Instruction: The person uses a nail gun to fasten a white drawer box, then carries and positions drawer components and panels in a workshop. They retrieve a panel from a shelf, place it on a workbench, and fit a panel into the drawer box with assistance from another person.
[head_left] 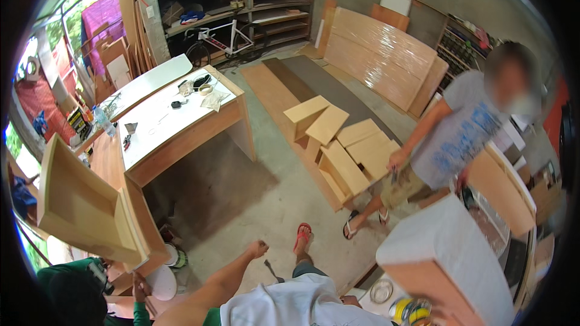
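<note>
My left hand hangs out in front of my body above the concrete floor, its fingers curled in, with nothing seen in them. Close by it shows a dark strap-like piece; whether it touches anything I cannot tell. Only a small part of my right hand appears beside my white shirt, the fingers hidden. Below is my foot in a red flip-flop. Ahead, several pale wooden drawer boxes sit stacked on long boards.
A white-topped desk bearing tools and tape stands left, with a curved wooden piece nearer. At lower left a person in green works. Another person in grey stands right, behind a white cabinet. Paint cans are near me.
</note>
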`<move>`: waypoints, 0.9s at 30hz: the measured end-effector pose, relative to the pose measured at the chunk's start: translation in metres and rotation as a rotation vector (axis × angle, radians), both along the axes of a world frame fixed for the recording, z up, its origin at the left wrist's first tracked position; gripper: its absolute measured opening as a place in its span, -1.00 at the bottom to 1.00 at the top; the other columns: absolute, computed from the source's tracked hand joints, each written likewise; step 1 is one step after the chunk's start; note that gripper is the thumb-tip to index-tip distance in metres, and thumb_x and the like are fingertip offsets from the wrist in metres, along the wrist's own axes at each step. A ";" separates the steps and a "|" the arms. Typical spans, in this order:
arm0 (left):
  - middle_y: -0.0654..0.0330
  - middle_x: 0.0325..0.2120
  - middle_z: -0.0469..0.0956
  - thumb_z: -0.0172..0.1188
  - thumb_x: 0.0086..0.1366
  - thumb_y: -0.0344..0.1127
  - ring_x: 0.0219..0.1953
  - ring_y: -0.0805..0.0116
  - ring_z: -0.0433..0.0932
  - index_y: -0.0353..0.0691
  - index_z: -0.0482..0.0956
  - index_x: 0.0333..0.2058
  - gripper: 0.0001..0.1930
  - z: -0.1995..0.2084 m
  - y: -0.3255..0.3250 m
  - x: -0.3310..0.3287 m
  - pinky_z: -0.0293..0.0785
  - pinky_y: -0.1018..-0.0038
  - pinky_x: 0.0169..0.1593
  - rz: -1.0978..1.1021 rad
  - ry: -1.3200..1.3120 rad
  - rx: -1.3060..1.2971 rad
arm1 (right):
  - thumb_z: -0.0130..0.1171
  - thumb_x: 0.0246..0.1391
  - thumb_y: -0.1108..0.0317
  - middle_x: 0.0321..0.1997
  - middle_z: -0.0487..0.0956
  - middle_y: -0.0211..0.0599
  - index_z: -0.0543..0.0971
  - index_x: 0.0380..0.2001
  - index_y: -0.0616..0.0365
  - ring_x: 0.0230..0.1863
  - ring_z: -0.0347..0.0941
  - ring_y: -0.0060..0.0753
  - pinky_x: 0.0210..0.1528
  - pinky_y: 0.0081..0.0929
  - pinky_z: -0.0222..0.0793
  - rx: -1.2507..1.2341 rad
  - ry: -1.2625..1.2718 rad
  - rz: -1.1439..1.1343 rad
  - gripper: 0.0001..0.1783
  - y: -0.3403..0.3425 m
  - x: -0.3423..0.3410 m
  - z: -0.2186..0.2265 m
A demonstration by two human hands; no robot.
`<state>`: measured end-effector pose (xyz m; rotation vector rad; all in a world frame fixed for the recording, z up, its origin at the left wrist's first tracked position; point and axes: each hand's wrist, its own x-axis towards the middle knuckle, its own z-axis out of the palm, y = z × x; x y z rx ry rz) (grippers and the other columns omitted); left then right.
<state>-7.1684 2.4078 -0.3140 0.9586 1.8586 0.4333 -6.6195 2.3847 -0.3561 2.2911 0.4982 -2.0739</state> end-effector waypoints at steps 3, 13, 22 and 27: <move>0.03 -0.38 0.69 0.08 0.23 0.00 -0.35 0.13 0.67 -0.25 0.69 -0.24 -0.58 -0.022 0.048 -0.043 0.55 0.26 -0.17 -0.286 0.130 -0.191 | 0.05 0.21 0.22 -0.37 0.59 -0.29 0.58 -0.31 0.08 -0.40 0.49 -0.33 -0.41 -0.35 0.39 0.106 0.053 0.147 -0.80 0.155 -0.041 -0.012; -0.05 -0.18 0.65 0.15 0.21 0.04 -0.13 0.05 0.62 -0.23 0.61 -0.05 -0.51 0.013 0.262 -0.161 0.53 0.23 -0.04 0.366 0.053 -0.060 | 0.12 0.26 0.27 -0.56 0.50 -0.46 0.54 -0.43 0.11 -0.59 0.37 -0.67 -0.59 -0.65 0.24 0.767 0.087 0.360 -0.80 0.700 -0.347 0.115; -0.17 -0.09 0.60 0.17 0.15 0.08 -0.02 -0.11 0.56 -0.22 0.62 -0.04 -0.46 -0.004 0.543 -0.379 0.45 0.15 0.07 0.061 0.121 -0.079 | 0.16 0.28 0.15 -0.32 0.60 -0.48 0.59 -0.12 0.11 -0.39 0.44 -0.70 -0.36 -0.72 0.34 0.862 0.430 0.630 -0.72 0.926 -0.715 0.171; 0.00 -0.16 0.61 0.08 0.34 0.10 -0.12 0.16 0.59 -0.27 0.49 0.04 -0.46 0.095 0.709 -0.518 0.48 0.29 -0.02 0.059 -0.227 0.131 | 0.10 0.28 0.23 -0.29 0.64 -0.24 0.61 -0.13 0.30 -0.32 0.55 -0.43 -0.25 -0.49 0.47 0.724 0.224 0.830 -0.68 0.976 -0.763 0.126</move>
